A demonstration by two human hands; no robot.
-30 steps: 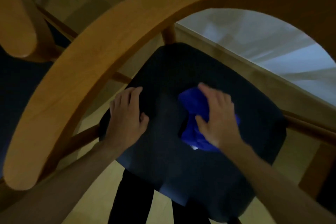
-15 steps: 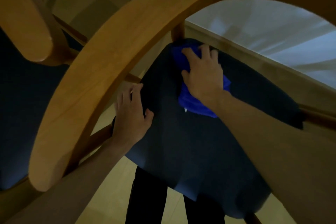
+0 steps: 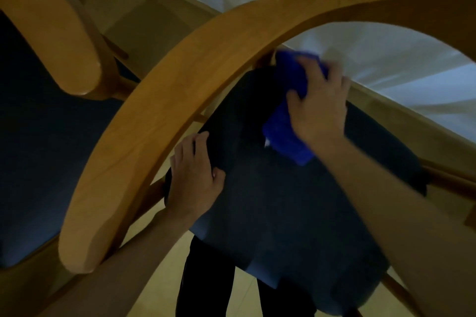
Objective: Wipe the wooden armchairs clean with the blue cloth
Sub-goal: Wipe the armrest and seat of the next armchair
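Cloth on seat, under right hand; armrest left

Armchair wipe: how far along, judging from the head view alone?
Done: nothing can be confirmed; the dim light shows no clean or dirty areas. In hand: the right hand grips the blue cloth at the far corner of the dark seat cushion, near the curved wooden armrest. The left hand rests on the cushion's edge. Left: probably the second armchair beside it, which neither hand touches.
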